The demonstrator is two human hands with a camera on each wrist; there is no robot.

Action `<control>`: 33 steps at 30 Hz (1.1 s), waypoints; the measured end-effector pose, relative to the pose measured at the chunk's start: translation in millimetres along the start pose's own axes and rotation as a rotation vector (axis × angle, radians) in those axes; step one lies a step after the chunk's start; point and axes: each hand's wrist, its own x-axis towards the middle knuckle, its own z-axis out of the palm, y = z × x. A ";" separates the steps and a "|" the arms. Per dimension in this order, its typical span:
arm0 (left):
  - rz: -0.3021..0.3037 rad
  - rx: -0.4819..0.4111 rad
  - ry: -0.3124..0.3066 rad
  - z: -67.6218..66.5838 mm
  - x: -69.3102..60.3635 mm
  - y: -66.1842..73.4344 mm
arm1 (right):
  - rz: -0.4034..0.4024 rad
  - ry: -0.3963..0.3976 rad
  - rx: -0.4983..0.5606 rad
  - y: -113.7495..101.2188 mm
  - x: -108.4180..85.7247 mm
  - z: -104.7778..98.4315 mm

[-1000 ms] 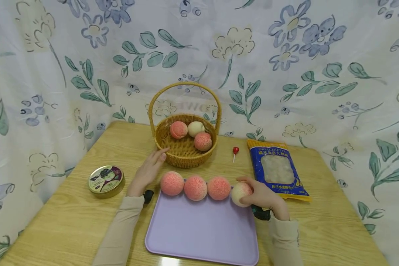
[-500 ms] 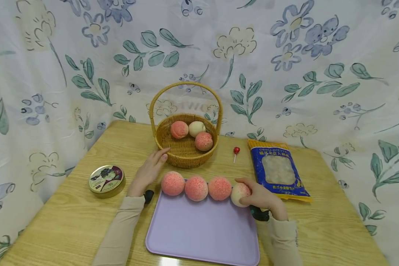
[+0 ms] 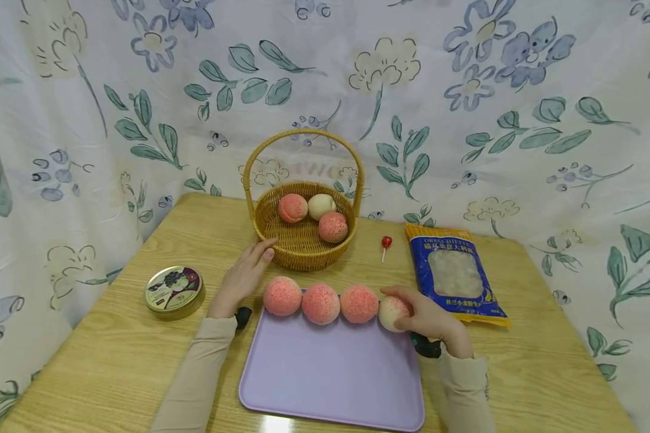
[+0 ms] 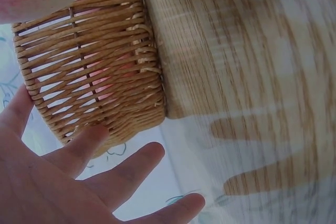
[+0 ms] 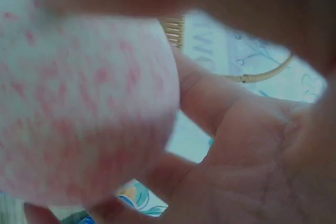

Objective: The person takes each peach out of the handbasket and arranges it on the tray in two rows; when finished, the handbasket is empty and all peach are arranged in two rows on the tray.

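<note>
A pale peach with pink specks (image 3: pixel 393 313) sits at the right end of a row of peaches along the far edge of a lilac tray (image 3: pixel 330 373). My right hand (image 3: pixel 430 316) grips that peach, thumb on the near side and fingers curled over the far side. In the right wrist view the speckled peach (image 5: pixel 89 114) fills the left half. My left hand (image 3: pixel 245 273) lies at the near left of a wicker basket (image 3: pixel 303 260), fingers spread and extended. In the left wrist view, fingertips touch or nearly touch the basket's woven wall (image 4: pixel 94 66).
Inside the basket lie two pink peaches and a white peach (image 3: pixel 321 207). A round tin (image 3: pixel 174 290) stands at left. A red lollipop (image 3: pixel 386 243) and a blue pasta bag (image 3: pixel 457 273) lie right of the basket. A floral curtain (image 3: pixel 325 90) hangs behind.
The view has shifted very slightly. Both hands keep their places, the right still gripping the pale peach and the left still at the basket.
</note>
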 end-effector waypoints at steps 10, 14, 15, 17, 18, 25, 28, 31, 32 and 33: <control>-0.003 -0.024 -0.010 -1.0 0.6 1.0 | 0.032 0.088 0.073 -1.4 9.4 -9.3; -0.009 -0.024 -0.011 -0.4 -0.9 0.2 | 0.040 0.121 0.091 -6.2 17.6 -12.0; -0.009 -0.023 -0.009 0.0 -1.1 -0.1 | 0.042 0.131 0.090 -8.2 20.3 -12.8; -0.005 -0.018 -0.007 1.0 -1.1 -0.2 | 0.053 0.152 0.082 -11.8 26.4 -15.1; -0.001 -0.019 -0.008 1.6 -1.1 0.0 | 0.059 0.154 0.078 -13.5 29.8 -16.5; -0.012 -0.018 -0.003 4.4 -3.1 -1.5 | 0.060 0.112 0.008 -33.3 68.9 -29.5; -0.012 -0.015 -0.004 5.7 -2.3 -1.1 | 0.043 0.092 -0.031 -47.3 88.9 -35.2; -0.005 -0.012 0.005 5.6 -0.9 -1.1 | 0.026 0.065 -0.045 -63.7 112.6 -38.8; -0.005 -0.013 0.012 5.4 -0.5 -1.2 | 0.015 0.051 -0.054 -68.3 121.3 -39.5; -0.005 -0.011 0.017 5.1 -0.3 -1.5 | 0.007 0.035 -0.058 -72.4 130.3 -39.8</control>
